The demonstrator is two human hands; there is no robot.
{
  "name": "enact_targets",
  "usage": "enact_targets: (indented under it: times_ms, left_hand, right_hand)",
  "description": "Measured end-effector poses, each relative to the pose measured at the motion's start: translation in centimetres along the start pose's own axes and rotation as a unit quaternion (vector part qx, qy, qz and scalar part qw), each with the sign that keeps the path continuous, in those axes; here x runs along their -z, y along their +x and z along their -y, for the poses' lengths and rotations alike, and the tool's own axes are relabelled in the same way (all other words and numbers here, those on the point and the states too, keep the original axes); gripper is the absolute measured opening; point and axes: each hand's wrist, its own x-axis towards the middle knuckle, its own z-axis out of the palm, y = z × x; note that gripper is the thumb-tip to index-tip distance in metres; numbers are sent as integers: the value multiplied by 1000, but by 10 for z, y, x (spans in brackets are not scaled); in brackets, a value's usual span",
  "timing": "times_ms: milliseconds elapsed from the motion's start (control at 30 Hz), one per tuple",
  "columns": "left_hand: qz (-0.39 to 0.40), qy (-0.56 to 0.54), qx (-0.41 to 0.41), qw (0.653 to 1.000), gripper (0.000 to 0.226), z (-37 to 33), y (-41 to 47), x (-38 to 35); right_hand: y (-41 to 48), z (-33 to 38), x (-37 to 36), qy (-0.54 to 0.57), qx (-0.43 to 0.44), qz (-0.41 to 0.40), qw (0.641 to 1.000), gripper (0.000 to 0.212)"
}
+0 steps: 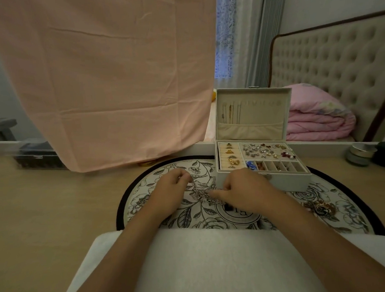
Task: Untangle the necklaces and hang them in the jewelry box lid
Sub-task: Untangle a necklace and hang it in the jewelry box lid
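On the floral mat (192, 216), the left hand (171, 194) and right hand (243, 188) each pinch the silver necklace tangle (203, 195) between them in a narrow grip. Tugging apart too hard could tighten the knot or snap a link. Beyond, the jewelry box lid (256, 116) stands open.

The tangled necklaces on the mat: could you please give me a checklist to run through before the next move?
1. Box lid open and upright: ok.
2. Free hooks on the lid's right side: ok.
3. Left hand pinching the tangled necklaces: ok.
4. Right hand pinching them too: ok.
5. Chains separated: not ok, bunched together on the mat.
6. Where the knot sits: cannot tell.
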Motion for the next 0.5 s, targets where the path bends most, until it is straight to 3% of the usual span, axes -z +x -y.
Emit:
enact_targets:
  times_ms: [67,133,200,300,400,500]
  left_hand:
    - [3,-18,-3,1000,24,-3,-1,-1]
    - [5,-24,-13,1000,24,-6,-2,-2]
    - [13,-39,-14,999,24,-10,-3,-3]
    - [25,-79,-15,996,23,-13,-3,-6]
    - [32,-91,-18,995,22,-15,-4,-7]
    - [1,-38,-30,999,21,-15,-5,-6]
  right_hand:
    - [0,2,3,-49,16,-13,999,49]
    - [2,4,4,-96,59,-58,992,33]
    - [3,6,0,-49,90,-90,991,23]
    - [3,11,-14,79,103,-69,989,38]
    - [4,11,-25,125,96,-63,985,21]
    - [5,6,-18,169,74,-62,981,17]
